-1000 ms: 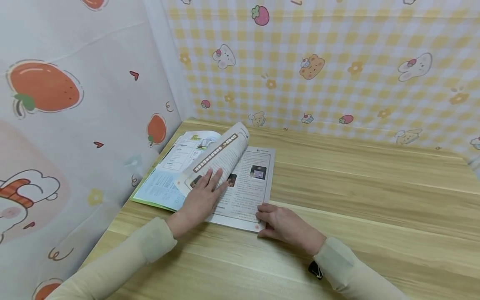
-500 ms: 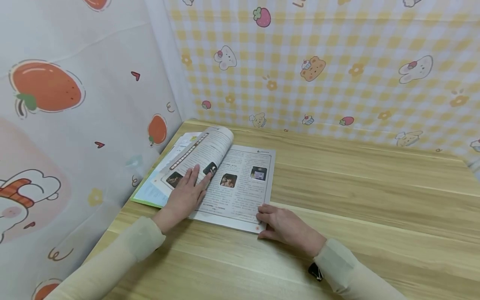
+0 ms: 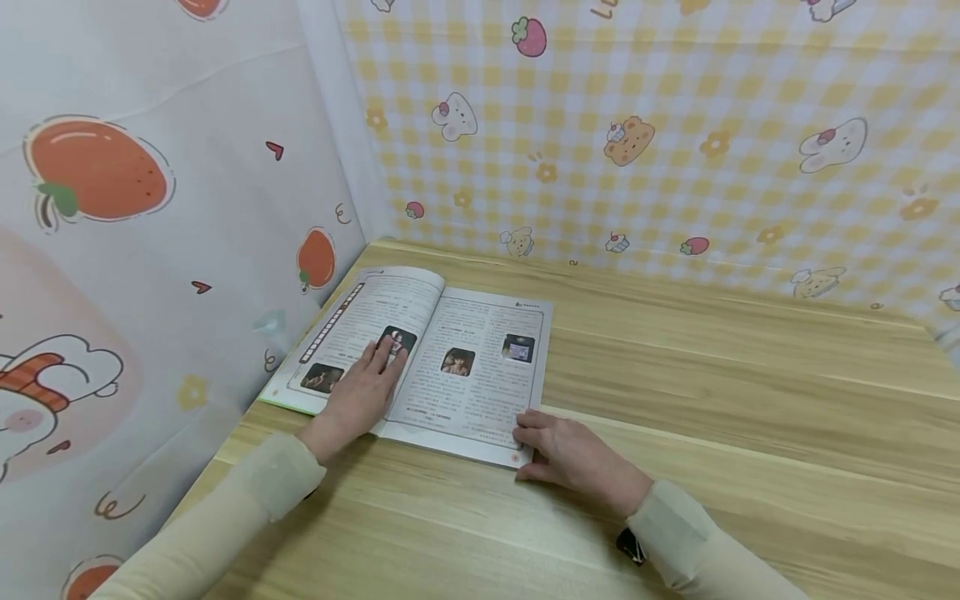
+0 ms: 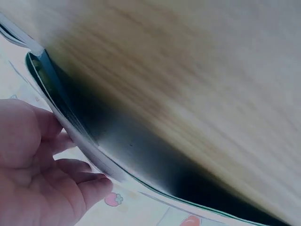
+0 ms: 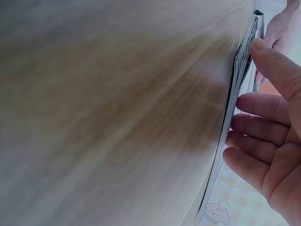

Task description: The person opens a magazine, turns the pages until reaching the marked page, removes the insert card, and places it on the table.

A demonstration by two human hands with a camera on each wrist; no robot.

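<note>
So the magazine [image 3: 491,400] lies spread on the table [image 3: 720,392], a bit left of centre in the head view, with a thin green edge poking out at its lower left. Left hand [image 3: 358,404] is down on the left page, fingers pretty much straight, fingertips over one of the dark photos; not gripping anything. Right hand [image 3: 576,452] is at the page's lower right corner, relaxed fingers touching the edge, thumb by the bottom corner, no real grip either. Some small black thing [image 3: 630,546] pokes out beside the right sleeve [image 3: 675,533], bottom right of centre. Yellow checked cloth [image 3: 675,92] fills the upper right.
</note>
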